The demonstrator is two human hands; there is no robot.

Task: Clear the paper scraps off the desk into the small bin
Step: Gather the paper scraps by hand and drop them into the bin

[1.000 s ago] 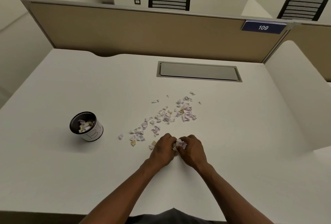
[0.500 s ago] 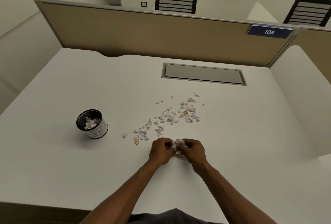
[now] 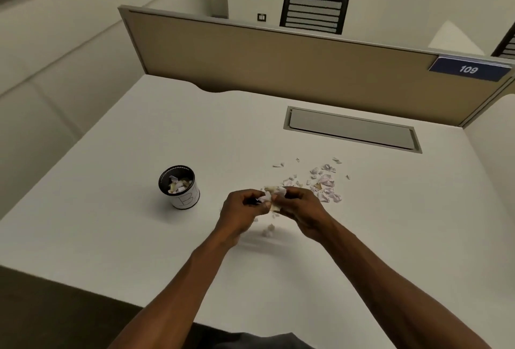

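Moved: both hands are now lifted off the desk (image 3: pixel 117 209) with their bunch of scraps; before, they rested on it.
Left hand (image 3: pixel 242 209): grip pinching the bunch of scraps (image 3: pixel 271 197).
Right hand (image 3: pixel 302 210): grip pinching the same bunch.
Fallen bits (image 3: pixel 269 231): on the desk under the hands.
Loose scraps (image 3: pixel 323 182): scattered just behind the right hand.
Small bin (image 3: pixel 179 187): upright, left of the hands, paper inside.

Both bare forearms come up from the bottom edge and angle in toward each other, so the hands meet in the middle. Left hand (image 3: pixel 242 205) is curled, knuckles up, fingertips pinched in toward the right one. Right hand (image 3: pixel 299 207) is cupped and closed too, fingers bent, touching the left at the fingertips. Both are raised a little, wrists roughly level.
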